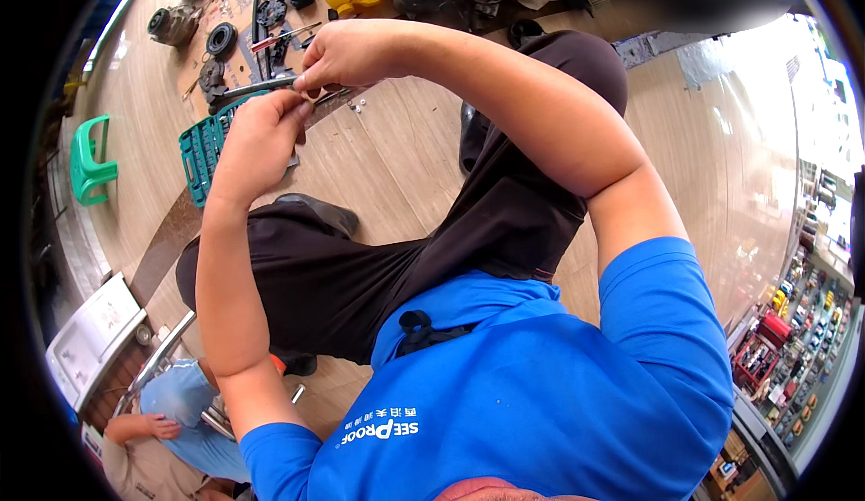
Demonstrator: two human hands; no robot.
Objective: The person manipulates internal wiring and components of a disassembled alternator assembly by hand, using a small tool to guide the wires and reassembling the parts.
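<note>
Head view showed my hands close together near eleven o'clock: my right hand (338, 58) seemed to pinch one end of a dark metal rod (259, 87), while my left hand (259, 141) had its fingertips bunched just beside; whether they gripped anything, I couldn't tell. Doing this well, I judged, called for light fingertip pressure and steady wrists. The rod's long axis ran from my fingers toward eight-to-nine o'clock, its free end at the twelve-o'clock side of the green tool case (188, 163).

A green stool (86, 169) stands on pale wood-patterned floor (392, 163) — shiny at right, near crowded shelves (831, 276).
</note>
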